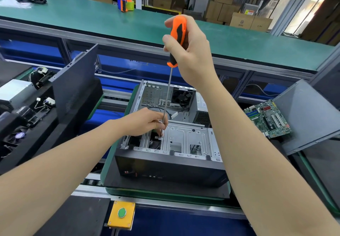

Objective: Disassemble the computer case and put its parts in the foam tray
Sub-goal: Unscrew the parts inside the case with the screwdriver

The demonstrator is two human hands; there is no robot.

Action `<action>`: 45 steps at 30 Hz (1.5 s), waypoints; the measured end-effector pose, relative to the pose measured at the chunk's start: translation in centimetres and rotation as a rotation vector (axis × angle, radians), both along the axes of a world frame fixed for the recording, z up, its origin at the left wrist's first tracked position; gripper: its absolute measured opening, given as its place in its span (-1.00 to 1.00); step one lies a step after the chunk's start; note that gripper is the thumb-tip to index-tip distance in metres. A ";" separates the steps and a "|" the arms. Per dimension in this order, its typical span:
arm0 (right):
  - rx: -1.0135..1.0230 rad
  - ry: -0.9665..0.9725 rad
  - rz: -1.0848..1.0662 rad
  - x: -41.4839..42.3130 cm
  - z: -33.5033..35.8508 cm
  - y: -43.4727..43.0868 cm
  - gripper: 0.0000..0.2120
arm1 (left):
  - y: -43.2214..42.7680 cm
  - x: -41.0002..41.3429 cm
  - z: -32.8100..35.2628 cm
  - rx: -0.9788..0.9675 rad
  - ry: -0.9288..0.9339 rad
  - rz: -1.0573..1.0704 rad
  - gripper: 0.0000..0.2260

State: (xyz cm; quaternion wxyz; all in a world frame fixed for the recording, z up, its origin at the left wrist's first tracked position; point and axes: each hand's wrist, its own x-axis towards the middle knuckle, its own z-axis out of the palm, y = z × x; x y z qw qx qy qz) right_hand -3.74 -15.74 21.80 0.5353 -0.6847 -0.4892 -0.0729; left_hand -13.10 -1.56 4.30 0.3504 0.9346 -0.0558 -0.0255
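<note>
Right hand grips the screwdriver handle above the computer case; left hand fingers pinch its shaft near the tip.

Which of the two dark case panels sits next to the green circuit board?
The panel right of the case, lying tilted with the circuit board at its left edge. The other panel stands on edge at the left.

Orange-and-black screwdriver, silver-and-black computer case, green motherboard, yellow button box.
</note>
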 end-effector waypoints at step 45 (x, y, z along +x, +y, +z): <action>-0.106 1.164 1.421 4.4 -0.5 2.8 -0.59 | 0.1 4.9 -4.2 0.587 -0.030 -0.019 -0.30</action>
